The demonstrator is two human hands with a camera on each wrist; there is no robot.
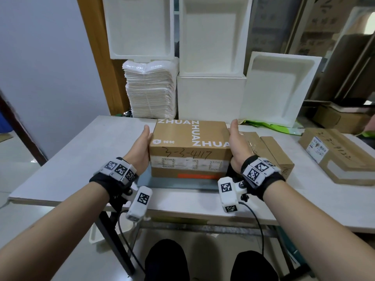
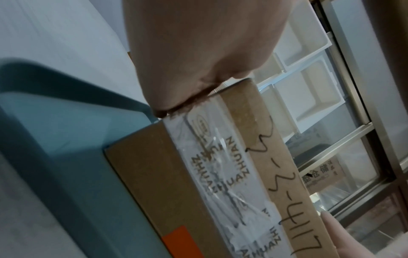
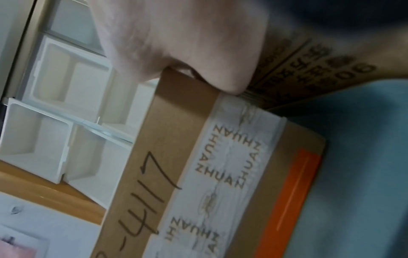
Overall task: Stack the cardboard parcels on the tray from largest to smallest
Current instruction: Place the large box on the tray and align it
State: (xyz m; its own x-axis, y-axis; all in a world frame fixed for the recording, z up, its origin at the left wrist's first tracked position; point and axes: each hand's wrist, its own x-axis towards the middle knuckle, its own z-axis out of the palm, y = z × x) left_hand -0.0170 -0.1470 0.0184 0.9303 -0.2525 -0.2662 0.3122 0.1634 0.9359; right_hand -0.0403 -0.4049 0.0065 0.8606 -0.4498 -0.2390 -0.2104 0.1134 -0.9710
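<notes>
A brown cardboard parcel (image 1: 190, 138) printed ZHUAN, with "3-3-4117" handwritten on it, sits at the middle of the table on or just above a blue-grey tray (image 1: 178, 182). My left hand (image 1: 142, 147) holds its left end and my right hand (image 1: 238, 142) its right end, thumbs lying along the top edges, fingers hidden down the sides. The wrist views show the parcel (image 2: 198, 174) (image 3: 220, 165) taped white, over the tray (image 2: 55, 139) (image 3: 364, 157). Two slim parcels (image 1: 255, 142) (image 1: 278, 155) lie right of it; a wide flat parcel (image 1: 334, 155) lies far right.
White foam boxes (image 1: 211, 98) and a stack of white bags (image 1: 151, 88) stand behind the table's far edge. A green bag (image 1: 269, 126) lies at the back right. The white table (image 1: 81, 159) shows bare surface on the left.
</notes>
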